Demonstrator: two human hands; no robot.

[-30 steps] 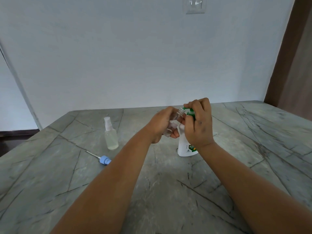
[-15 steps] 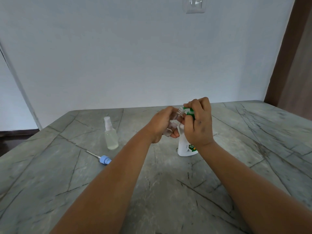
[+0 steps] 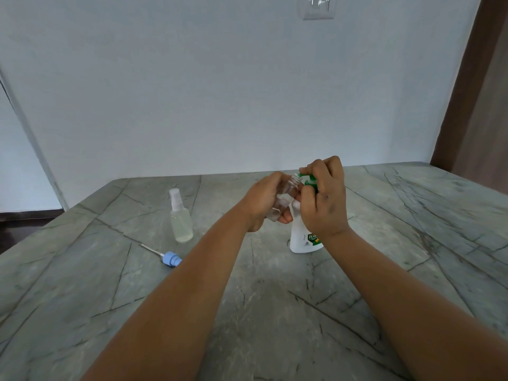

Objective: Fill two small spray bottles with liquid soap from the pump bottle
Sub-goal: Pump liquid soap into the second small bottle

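My left hand grips a small clear spray bottle with no cap, tilted so its open neck sits under the green pump nozzle. My right hand is curled over the green pump head of the white soap pump bottle, which stands on the table. A second small spray bottle stands upright to the left with its white sprayer on and pale liquid inside. A loose blue sprayer cap with its dip tube lies on the table in front of that bottle.
Everything stands on a grey-green stone table with dark veins. A pale wall rises behind its far edge. A brown door frame runs down the right side.
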